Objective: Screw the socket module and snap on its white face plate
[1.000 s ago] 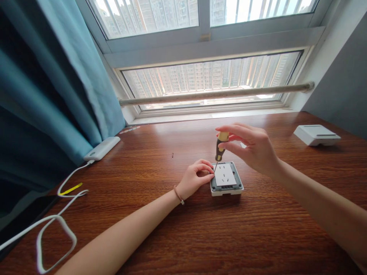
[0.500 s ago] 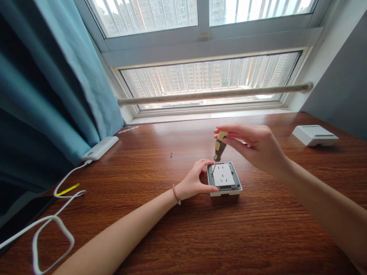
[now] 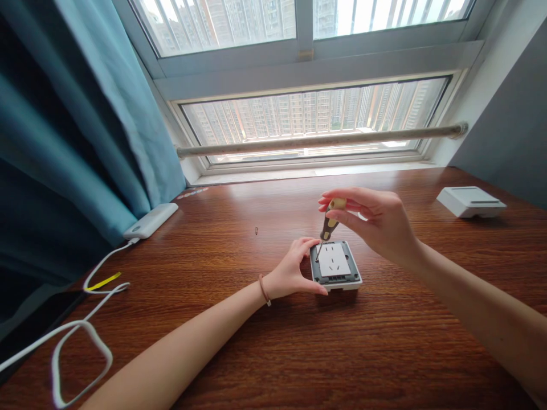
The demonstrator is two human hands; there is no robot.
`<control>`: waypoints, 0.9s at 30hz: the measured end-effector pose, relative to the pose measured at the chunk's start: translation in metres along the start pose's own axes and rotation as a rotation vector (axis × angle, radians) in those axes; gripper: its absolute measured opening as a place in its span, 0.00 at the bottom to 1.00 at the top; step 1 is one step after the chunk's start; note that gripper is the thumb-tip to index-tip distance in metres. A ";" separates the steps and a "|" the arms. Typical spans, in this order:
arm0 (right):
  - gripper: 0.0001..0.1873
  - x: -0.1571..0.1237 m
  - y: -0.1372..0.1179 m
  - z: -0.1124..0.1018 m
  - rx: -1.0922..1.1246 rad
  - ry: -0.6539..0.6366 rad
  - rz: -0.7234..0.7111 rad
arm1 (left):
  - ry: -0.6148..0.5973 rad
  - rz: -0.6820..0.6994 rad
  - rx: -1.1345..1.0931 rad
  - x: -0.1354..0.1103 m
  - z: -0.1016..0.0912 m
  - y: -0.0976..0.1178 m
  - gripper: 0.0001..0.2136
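Observation:
A wall socket [image 3: 334,262] with a white face and an exposed grey frame lies flat on a white base on the wooden table. My left hand [image 3: 294,270] grips its left side, thumb at the near edge and fingers at the far corner. In my right hand [image 3: 371,219] is a screwdriver [image 3: 329,225] with a brown and yellow handle, pinched near its top. It tilts, its top leaning right, and its tip reaches the screw hole on the left of the socket's frame. A small screw [image 3: 256,230] lies on the table, left of the socket.
Farther right on the table [image 3: 213,341] stands a white box-like unit [image 3: 472,202]. At the left, a white power bank [image 3: 151,221] with a white cable [image 3: 100,265] lies by the blue curtain [image 3: 141,142]. A yellow strip [image 3: 103,281] is beside the cable.
The screwdriver's top has tipped slightly to the right and my right hand's fingers have shifted around the handle. My left thumb has slid a little lower at the socket's near edge.

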State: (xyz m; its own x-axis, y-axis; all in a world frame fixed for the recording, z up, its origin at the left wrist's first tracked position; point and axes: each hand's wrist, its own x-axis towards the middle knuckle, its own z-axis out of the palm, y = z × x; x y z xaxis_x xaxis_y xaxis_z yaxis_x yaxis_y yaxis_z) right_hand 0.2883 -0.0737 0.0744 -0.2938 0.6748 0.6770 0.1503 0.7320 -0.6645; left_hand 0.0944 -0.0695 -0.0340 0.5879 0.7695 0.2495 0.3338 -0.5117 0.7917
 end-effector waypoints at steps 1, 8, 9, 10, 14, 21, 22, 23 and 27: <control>0.12 0.001 0.000 -0.001 0.005 -0.019 -0.007 | 0.002 -0.005 0.012 0.000 0.000 0.001 0.43; 0.19 0.003 -0.005 -0.010 -0.092 -0.187 -0.151 | -0.020 -0.012 0.021 0.001 -0.001 0.006 0.42; 0.18 0.003 -0.005 -0.010 -0.111 -0.189 -0.160 | -0.023 -0.014 0.021 0.001 -0.001 0.006 0.42; 0.18 0.003 -0.005 -0.010 -0.132 -0.186 -0.163 | -0.024 -0.016 0.021 0.001 -0.001 0.007 0.42; 0.15 0.002 -0.004 -0.004 -0.245 -0.092 -0.181 | -0.010 -0.023 0.036 0.002 -0.001 0.008 0.41; 0.16 0.001 -0.005 0.001 -0.312 -0.054 -0.293 | -0.009 -0.009 0.052 0.002 0.000 0.008 0.41; 0.16 0.002 -0.006 0.000 -0.298 -0.088 -0.293 | -0.008 -0.009 0.051 0.002 0.000 0.008 0.41; 0.17 0.002 -0.007 -0.002 -0.281 -0.120 -0.284 | -0.008 -0.012 0.049 0.002 0.000 0.008 0.40; 0.15 0.003 -0.010 -0.004 -0.180 -0.142 -0.170 | -0.008 -0.035 0.041 0.002 0.000 0.009 0.40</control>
State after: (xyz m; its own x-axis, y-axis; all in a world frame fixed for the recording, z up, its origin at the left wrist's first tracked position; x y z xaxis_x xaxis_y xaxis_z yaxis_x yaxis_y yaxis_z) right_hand 0.2901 -0.0790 0.0843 -0.4564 0.5306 0.7142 0.2490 0.8468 -0.4700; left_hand 0.0988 -0.0729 -0.0263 0.5815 0.7840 0.2172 0.3843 -0.5001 0.7760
